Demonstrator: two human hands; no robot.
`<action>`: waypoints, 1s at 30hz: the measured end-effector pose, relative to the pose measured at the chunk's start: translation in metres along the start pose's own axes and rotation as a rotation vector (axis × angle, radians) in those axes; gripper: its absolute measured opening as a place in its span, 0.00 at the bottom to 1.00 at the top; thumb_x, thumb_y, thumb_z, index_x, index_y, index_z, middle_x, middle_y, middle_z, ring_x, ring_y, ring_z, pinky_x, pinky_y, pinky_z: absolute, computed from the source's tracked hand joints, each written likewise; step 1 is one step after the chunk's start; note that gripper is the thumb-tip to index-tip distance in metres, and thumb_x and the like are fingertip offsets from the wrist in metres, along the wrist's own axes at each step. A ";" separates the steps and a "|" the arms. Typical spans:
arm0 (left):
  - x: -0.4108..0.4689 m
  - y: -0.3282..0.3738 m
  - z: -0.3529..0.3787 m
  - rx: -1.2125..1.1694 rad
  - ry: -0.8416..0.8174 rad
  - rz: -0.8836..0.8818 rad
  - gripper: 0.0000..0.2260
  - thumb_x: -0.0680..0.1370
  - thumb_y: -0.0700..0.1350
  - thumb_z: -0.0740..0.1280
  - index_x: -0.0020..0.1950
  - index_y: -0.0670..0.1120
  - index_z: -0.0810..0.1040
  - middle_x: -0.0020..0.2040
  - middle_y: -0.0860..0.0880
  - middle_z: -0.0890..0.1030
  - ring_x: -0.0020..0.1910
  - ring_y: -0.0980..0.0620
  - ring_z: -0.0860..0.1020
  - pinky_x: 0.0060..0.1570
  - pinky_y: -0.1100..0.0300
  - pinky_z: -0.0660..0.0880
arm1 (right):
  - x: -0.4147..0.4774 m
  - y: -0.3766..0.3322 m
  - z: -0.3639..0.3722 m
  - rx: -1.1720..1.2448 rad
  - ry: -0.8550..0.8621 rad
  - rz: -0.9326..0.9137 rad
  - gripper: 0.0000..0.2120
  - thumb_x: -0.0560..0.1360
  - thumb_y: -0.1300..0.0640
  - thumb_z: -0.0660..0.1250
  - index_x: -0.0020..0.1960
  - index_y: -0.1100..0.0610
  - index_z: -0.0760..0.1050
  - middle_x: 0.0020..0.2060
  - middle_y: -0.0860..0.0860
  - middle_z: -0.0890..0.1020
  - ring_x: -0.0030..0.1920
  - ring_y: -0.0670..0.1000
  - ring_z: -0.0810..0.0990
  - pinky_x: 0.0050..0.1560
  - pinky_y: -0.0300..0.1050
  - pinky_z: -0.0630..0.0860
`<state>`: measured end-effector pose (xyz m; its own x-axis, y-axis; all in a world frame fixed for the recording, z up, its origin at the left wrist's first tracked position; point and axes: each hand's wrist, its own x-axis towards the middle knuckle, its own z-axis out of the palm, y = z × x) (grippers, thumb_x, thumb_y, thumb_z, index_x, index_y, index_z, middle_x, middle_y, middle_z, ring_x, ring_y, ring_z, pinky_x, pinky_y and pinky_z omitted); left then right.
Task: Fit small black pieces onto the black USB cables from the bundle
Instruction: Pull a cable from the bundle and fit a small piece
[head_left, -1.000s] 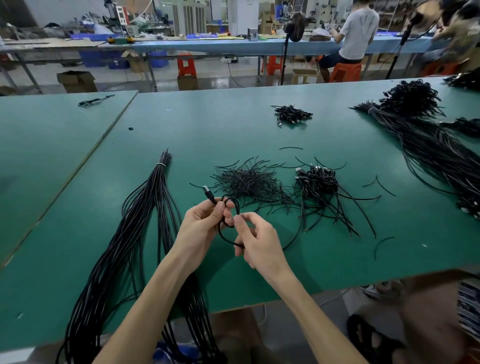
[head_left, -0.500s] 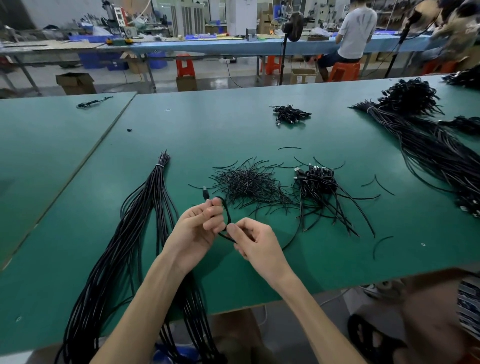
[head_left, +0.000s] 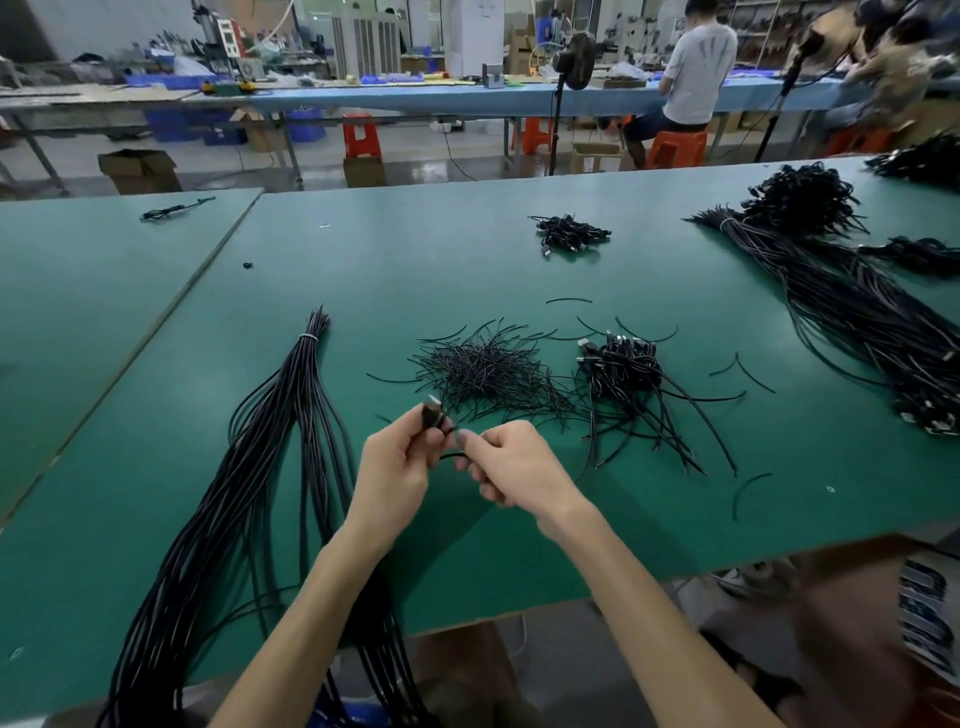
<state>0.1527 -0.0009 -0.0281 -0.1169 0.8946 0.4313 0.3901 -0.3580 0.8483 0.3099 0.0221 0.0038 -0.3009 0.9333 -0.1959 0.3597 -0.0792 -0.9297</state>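
My left hand grips a coiled black USB cable with its plug end sticking up past the fingers. My right hand pinches a thin black piece right beside that cable, fingers curled. Both hands hover over the green table near its front edge. A long tied bundle of black cables lies to the left and hangs over the edge. A heap of thin black pieces lies just beyond the hands. To its right is a pile of short cables with plugs.
A large bundle of cables runs along the right side. A small cable heap lies farther back. Stray thin pieces are scattered at the right. A second green table adjoins on the left. A seated person works far behind.
The open loop of cable between my hands has been drawn tight into a small coil in my left hand. Both hands have closed together.
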 end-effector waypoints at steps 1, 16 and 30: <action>-0.002 0.001 0.001 0.146 -0.016 0.100 0.12 0.82 0.31 0.61 0.45 0.46 0.77 0.38 0.59 0.80 0.35 0.61 0.73 0.38 0.70 0.71 | 0.001 -0.004 -0.005 0.023 -0.034 0.027 0.19 0.85 0.49 0.63 0.42 0.60 0.81 0.28 0.47 0.78 0.25 0.46 0.73 0.24 0.36 0.67; -0.008 0.010 0.005 0.608 0.191 0.299 0.16 0.69 0.23 0.71 0.51 0.39 0.83 0.43 0.46 0.86 0.37 0.45 0.83 0.37 0.57 0.80 | -0.007 -0.012 -0.003 0.416 -0.029 -0.163 0.08 0.84 0.64 0.63 0.58 0.65 0.79 0.37 0.54 0.85 0.29 0.53 0.82 0.29 0.41 0.75; 0.001 0.009 -0.011 -0.616 0.000 -0.315 0.13 0.82 0.42 0.67 0.39 0.43 0.83 0.30 0.43 0.75 0.24 0.46 0.75 0.29 0.57 0.77 | -0.008 0.000 0.040 0.494 0.033 -0.282 0.19 0.84 0.63 0.64 0.73 0.50 0.76 0.35 0.51 0.78 0.30 0.50 0.75 0.30 0.38 0.71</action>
<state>0.1459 -0.0062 -0.0167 -0.1397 0.9808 0.1362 -0.2524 -0.1683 0.9529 0.2768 0.0007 -0.0068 -0.2944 0.9520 0.0834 -0.1884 0.0277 -0.9817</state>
